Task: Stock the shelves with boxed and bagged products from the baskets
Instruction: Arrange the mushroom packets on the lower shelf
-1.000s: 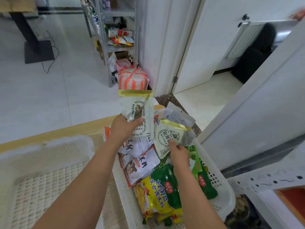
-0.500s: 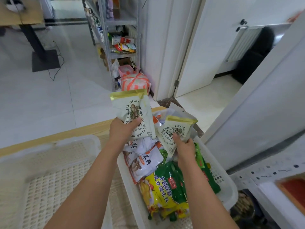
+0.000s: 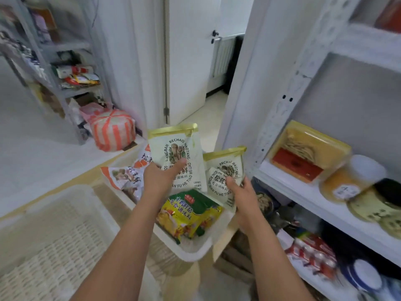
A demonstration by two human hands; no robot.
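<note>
Head: pouches (image 3: 176, 148) in hands (image 3: 159, 177); jars (image 3: 355, 179) on shelf (image 3: 293, 187)

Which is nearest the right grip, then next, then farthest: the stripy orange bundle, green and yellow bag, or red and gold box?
From the right grip, head view:
1. Green and yellow bag, just left, in the basket.
2. Red and gold box, right, on the shelf.
3. Stripy orange bundle, far left, on the floor.
</note>
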